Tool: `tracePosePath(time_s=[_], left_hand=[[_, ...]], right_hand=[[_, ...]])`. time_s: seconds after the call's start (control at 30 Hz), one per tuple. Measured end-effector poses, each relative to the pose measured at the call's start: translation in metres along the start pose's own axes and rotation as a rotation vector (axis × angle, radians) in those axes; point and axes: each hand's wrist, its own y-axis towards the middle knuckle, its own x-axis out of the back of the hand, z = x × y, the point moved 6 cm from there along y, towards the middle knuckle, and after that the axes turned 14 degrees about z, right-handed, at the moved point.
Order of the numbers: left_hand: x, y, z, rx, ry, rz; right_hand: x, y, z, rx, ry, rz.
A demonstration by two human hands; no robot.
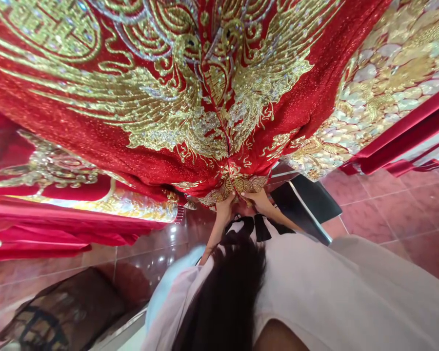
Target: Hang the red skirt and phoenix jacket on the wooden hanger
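Observation:
A red embroidered jacket (146, 161) with gold phoenix wings and beads fills the upper view, its front seam running down the middle. My left hand (225, 205) pinches the jacket's lower hem just left of that seam, thumb on top. On the other side of the seam, my right hand (256, 200) grips the same hem, also with its thumb on top. Both hands are close together at the gold scalloped hem trim (237, 185). Most of my fingers are hidden under the cloth.
Other embroidered garments hang at the left (54, 168) and right (395, 83). A black panel (310, 200) stands beyond my right forearm. A dark brown bag (73, 307) lies at lower left on the reddish tiled floor (398, 209). Dark hair (227, 297) covers part of the lower view.

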Motion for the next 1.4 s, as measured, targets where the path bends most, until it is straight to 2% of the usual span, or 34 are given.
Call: tracePosePath(time_s=[0.17,0.53,0.77,1.07,1.4], left_hand=[[-0.004,-0.001,-0.002,-0.001,-0.038,0.013],[-0.001,0.002,0.01,0.035,-0.099,-0.013],[-0.001,0.001,0.01,0.039,-0.09,-0.035],[-0.004,-0.001,0.008,0.006,-0.037,-0.054],[0.008,0.001,0.012,-0.001,0.161,-0.133]], right_hand=[[0.0,0.0,0.004,0.03,0.045,-0.033],[-0.011,0.002,0.005,-0.022,0.1,-0.023],[-0.012,0.002,0.005,-0.049,0.125,-0.033],[-0.012,0.002,0.006,-0.033,0.115,-0.053],[-0.003,0.0,0.003,0.018,0.012,-0.075]])
